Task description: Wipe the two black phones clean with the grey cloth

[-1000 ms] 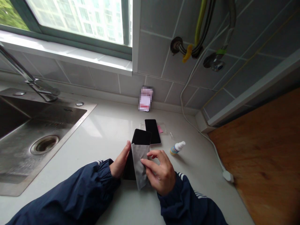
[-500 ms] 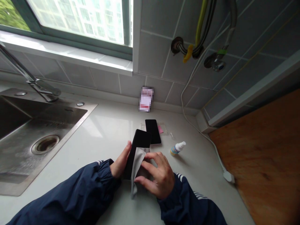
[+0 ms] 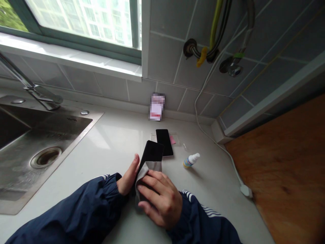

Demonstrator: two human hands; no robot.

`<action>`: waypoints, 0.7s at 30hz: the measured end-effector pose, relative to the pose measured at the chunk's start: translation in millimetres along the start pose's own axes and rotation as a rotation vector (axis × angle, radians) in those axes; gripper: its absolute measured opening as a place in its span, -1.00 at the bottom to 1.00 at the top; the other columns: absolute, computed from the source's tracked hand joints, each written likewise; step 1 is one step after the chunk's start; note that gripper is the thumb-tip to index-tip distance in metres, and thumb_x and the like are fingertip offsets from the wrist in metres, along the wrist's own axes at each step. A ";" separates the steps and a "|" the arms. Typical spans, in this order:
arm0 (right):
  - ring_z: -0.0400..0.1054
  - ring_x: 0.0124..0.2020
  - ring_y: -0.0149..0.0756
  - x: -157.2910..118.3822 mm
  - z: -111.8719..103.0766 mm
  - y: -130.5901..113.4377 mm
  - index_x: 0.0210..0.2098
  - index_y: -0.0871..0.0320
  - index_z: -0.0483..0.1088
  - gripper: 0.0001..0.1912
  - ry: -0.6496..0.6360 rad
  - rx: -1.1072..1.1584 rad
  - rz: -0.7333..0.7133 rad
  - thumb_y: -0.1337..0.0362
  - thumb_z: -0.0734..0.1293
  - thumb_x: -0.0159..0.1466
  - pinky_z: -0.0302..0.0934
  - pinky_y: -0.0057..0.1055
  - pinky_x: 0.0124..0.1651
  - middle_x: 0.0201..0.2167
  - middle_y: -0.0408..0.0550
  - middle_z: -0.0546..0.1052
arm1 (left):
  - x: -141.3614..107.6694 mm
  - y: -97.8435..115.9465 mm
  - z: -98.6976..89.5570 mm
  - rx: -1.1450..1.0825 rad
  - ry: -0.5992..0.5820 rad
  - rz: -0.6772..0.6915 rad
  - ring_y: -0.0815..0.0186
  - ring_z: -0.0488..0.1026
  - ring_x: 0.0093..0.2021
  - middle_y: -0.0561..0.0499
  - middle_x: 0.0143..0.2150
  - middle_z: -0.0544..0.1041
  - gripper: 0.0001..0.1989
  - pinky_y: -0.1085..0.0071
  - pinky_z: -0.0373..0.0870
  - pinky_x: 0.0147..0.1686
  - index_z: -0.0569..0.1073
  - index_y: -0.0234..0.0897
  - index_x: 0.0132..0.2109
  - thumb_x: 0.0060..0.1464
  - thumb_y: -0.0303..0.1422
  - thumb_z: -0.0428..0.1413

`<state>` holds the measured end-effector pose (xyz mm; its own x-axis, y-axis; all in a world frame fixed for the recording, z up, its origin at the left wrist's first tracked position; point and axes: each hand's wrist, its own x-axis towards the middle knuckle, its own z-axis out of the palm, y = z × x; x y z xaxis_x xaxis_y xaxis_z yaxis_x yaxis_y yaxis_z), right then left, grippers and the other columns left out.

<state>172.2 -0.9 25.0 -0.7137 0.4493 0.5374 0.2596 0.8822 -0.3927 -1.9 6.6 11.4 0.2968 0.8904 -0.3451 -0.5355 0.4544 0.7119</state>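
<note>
Your right hand (image 3: 159, 199) has slid left, grasping the grey cloth (image 3: 154, 165) against the black device (image 3: 154, 149) at lower centre; your left hand (image 3: 127, 177) grips that device's edge. To their right, the bottle (image 3: 188, 163) has an unreadably small label; above centre, an upright item (image 3: 156, 107) is pixelated.

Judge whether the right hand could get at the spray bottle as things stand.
Probably yes: the spray bottle stands on the counter just beyond the right hand, with nothing visible between them. That hand has the grey cloth, though, so it may need to let go first.
</note>
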 end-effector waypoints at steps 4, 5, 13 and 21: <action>0.01 0.41 -0.08 0.3 -3.7 -1.0 0.24 0.24 0.31 -0.55 -0.115 -0.023 -0.022 0.22 0.19 0.42 0.02 -0.05 0.41 0.31 0.01 0.32 | -2.5 6.3 7.1 0.004 0.071 0.066 0.21 0.53 -0.42 -0.06 -0.52 0.56 -0.20 0.41 0.41 -0.44 0.62 -0.36 -0.24 -0.16 0.36 0.10; -0.03 0.43 -0.09 -0.1 -3.8 -1.1 0.27 0.23 0.28 -0.53 -0.140 -0.028 -0.021 0.25 0.19 0.41 0.01 -0.04 0.41 0.35 -0.01 0.28 | -3.0 6.7 7.3 -0.008 0.071 0.064 0.24 0.50 -0.47 -0.03 -0.57 0.53 -0.22 0.43 0.38 -0.48 0.61 -0.36 -0.26 -0.17 0.35 0.11; 0.01 0.42 -0.14 -3.5 5.3 2.5 0.25 0.26 0.30 -0.53 -0.034 -0.041 0.018 0.37 0.21 0.35 0.08 -0.08 0.38 0.33 0.04 0.30 | -3.1 0.8 -1.5 -0.234 -0.061 0.008 0.37 0.48 -0.55 -0.05 -0.49 0.58 -0.33 0.54 0.33 -0.57 0.60 -0.39 -0.23 -0.04 0.22 0.16; -0.01 0.43 -0.05 -3.4 7.9 5.4 0.31 0.20 0.25 -0.50 -0.018 -0.128 0.104 0.25 0.18 0.41 0.16 -0.02 0.34 0.38 0.06 0.20 | -3.9 2.5 2.6 -0.189 -0.125 -0.034 -0.03 0.56 -0.03 -0.25 -0.05 0.61 -0.08 0.19 0.44 0.02 0.44 -0.35 0.20 -0.08 0.30 0.11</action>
<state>170.9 1.3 15.2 -0.6898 0.5375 0.4850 0.4128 0.8424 -0.3464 -2.3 4.2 16.1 0.4062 0.8698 -0.2800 -0.6587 0.4911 0.5700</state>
